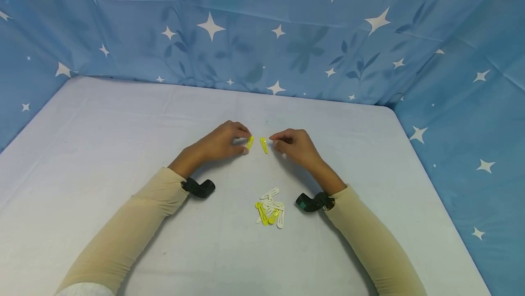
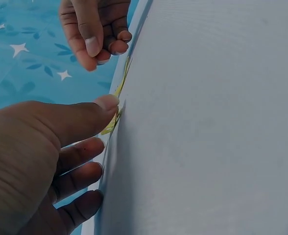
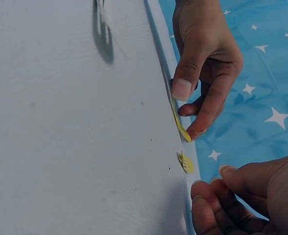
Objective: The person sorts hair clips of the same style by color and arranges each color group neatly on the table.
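Note:
My left hand [image 1: 224,142] is at the middle of the table, thumb and index finger pinching a yellow snap hair clip [image 1: 249,142] at its two ends. In the right wrist view that clip [image 3: 181,128] spans from the thumb to the index fingertip. A second yellow hair clip [image 1: 264,145] lies just to the right, apart from both hands. My right hand [image 1: 299,148] hovers beside this second clip, its fingers loosely bent and holding nothing; its fingertips [image 3: 226,170] are a short way off the clip in the right wrist view.
Nearer to me lies a loose pile of white hair clips [image 1: 280,219] and yellow hair clips [image 1: 261,214], overlapping one another. A white cloth covers the table [image 1: 123,118]. Behind it hangs a blue curtain [image 1: 246,49] with white stars. Each wrist wears a black camera [image 1: 199,188].

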Available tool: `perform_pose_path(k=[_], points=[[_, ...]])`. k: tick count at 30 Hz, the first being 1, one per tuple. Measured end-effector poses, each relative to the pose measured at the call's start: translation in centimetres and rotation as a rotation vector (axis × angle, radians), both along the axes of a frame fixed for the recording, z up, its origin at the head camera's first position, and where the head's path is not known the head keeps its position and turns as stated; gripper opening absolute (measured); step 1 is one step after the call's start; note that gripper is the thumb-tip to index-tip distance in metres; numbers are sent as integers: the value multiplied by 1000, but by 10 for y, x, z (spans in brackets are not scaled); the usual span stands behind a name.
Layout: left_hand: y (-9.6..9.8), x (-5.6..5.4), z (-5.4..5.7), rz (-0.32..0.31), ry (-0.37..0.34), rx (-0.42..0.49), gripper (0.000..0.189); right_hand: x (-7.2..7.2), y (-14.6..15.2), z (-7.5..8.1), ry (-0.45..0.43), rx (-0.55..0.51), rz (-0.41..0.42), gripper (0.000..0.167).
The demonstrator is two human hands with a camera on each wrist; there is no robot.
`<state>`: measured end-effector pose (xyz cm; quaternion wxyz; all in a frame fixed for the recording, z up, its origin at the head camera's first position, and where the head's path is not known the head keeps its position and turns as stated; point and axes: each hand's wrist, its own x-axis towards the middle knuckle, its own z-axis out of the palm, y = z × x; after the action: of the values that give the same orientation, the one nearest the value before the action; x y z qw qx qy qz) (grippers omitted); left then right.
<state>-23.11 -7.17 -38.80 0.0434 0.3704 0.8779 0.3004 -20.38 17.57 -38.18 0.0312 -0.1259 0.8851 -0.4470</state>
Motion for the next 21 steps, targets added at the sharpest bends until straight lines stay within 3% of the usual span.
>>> perform_pose_path(k=[10, 21], points=[[3, -1, -1, -21, 17, -60, 41, 0, 1, -1, 8, -36, 10, 20], [3, 0, -1, -25, 16, -61, 41, 12, 8, -3, 27, -37, 83, 20]])
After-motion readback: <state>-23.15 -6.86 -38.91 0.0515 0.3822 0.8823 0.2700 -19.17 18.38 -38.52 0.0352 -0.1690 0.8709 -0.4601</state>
